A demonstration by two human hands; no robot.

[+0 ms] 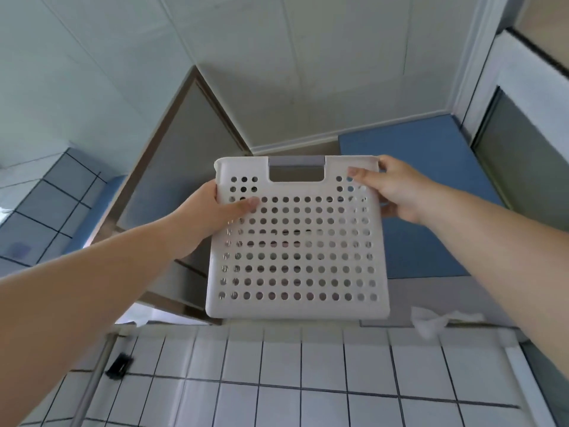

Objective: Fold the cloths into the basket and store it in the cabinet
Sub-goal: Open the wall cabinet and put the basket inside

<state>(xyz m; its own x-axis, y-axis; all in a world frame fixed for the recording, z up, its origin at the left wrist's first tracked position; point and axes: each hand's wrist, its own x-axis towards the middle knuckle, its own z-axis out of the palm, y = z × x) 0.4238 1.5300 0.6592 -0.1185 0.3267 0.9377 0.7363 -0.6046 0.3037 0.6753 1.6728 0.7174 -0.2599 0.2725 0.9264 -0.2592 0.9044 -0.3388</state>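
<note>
A white plastic basket (295, 306) with rows of round holes and a grey handle bar at its top is raised in front of me, its perforated side facing the camera. My left hand (212, 211) grips its left edge, thumb across the holes. My right hand (391, 189) grips its upper right corner. Behind the basket an overhead cabinet stands with its door (172, 161) swung open to the left. The basket's inside and any cloths in it are hidden from here.
Blue cabinet fronts (425, 167) are to the right behind the basket. White wall tiles (308, 380) fill the lower part of the view. A crumpled white cloth (431, 322) sits on the ledge at lower right. The ceiling panels are above.
</note>
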